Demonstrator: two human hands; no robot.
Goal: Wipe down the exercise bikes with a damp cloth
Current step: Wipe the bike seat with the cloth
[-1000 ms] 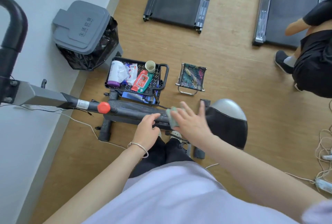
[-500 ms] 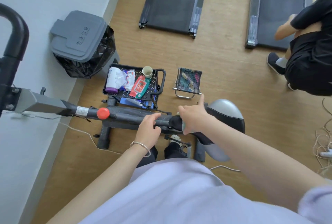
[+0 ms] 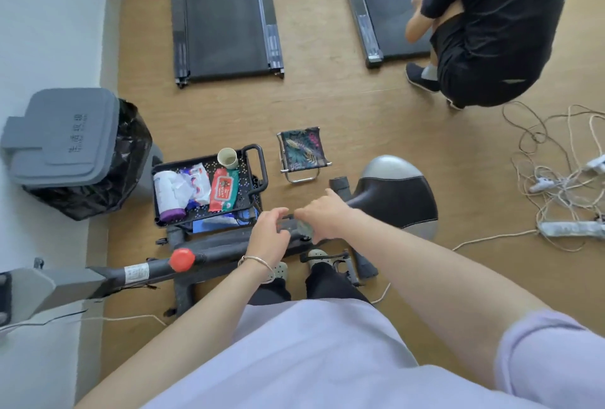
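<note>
Mid-wipe, the right hand (image 3: 327, 215) grips the cloth (image 3: 303, 229) against the bike's bar (image 3: 222, 249) near the saddle (image 3: 396, 199) while the left hand (image 3: 270, 240) clasps the bar; next probably comes a firm slide along it.

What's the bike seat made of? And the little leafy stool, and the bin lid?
The seat looks like black padded vinyl or leather, with a pale stitched seam, edged in shiny silver, probably plastic. The stool has printed cloth stretched over thin shiny metal tubes. The bin lid looks like dull grey moulded plastic.
</note>
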